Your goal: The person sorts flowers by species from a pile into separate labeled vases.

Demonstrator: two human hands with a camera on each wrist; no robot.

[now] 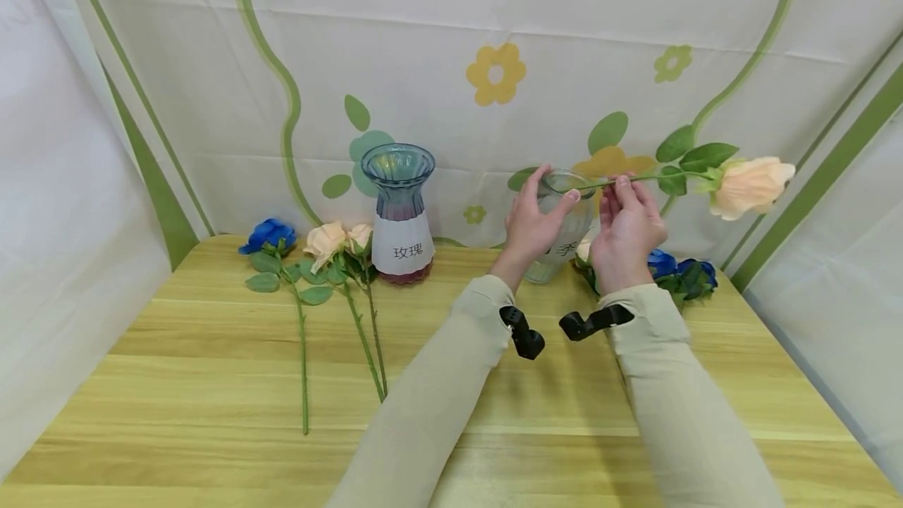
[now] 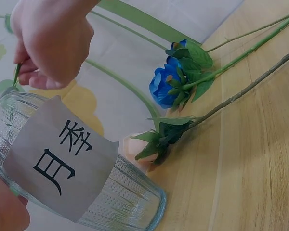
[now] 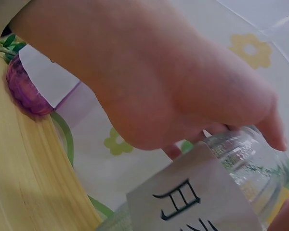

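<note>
Beige fabric sleeves (image 1: 430, 406) enter from the near edge, a black wrist-worn device (image 1: 524, 333) at each cuff, above a pale wood-grain table (image 1: 212, 367). Left hand (image 1: 534, 219): gripping, fingers and thumb curled about the upper part of a clear ribbed glass vase (image 2: 145, 195), which bears a white paper label (image 2: 62, 159) marked 月季. Right hand (image 1: 629, 240): nearly closed, fingertips pinching the thin green stem of a peach artificial rose (image 1: 751, 188). That rose is held almost level, bloom out to the right, cut end at the vase mouth; whether the end is inside cannot be told. Another peach rose (image 2: 134, 148) lies beside the vase, with blue roses (image 1: 697, 277) to its right. On the left lie two peach roses (image 1: 326, 244) and one blue rose (image 1: 268, 234), near a blue-and-purple fluted glass vase (image 1: 400, 201) labelled 玫瑰. Behind hangs a white flower-printed cloth (image 1: 409, 61).
</note>
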